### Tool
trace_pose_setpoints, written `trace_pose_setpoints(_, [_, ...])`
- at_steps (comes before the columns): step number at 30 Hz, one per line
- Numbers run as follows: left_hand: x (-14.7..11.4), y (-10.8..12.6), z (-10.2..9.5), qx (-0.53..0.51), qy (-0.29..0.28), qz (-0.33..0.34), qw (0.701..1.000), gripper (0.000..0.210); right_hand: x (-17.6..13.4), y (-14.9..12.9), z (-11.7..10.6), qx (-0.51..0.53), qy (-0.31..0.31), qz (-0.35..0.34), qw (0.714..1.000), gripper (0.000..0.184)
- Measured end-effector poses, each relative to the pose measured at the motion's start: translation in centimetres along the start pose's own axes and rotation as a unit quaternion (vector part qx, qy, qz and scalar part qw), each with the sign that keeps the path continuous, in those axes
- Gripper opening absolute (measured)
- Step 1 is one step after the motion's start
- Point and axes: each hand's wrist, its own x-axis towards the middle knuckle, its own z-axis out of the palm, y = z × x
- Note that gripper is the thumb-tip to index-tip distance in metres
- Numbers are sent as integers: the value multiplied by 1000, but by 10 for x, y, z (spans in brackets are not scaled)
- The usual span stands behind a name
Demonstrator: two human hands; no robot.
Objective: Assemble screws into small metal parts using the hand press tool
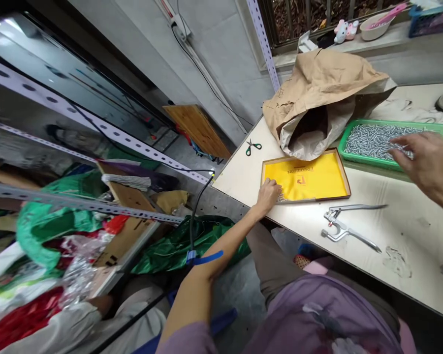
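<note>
Head view, slim metal pins (372, 138), rectangular tray (369, 161)

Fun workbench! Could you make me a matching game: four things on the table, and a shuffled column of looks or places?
Things:
1. green tray
2. shallow box
3. pliers
4. scissors

Looks or places:
A. silver, lying open on the table
B. dark-handled, left of the paper bag
C. full of small metal pieces
D. yellow inside, left hand at one corner

Pairs: 1-C, 2-D, 3-A, 4-B
</note>
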Motion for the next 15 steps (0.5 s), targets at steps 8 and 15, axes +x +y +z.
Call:
trace_pose_setpoints(8, [16,-1,-4,13,-83,-5,996,19,-91,-32,-3,91,-198,-45,975,38])
trace_pose_setpoints(15, [-5,69,-14,-296,-128,-91,942,14,-156,-56,19,67,-315,-3,947,24])
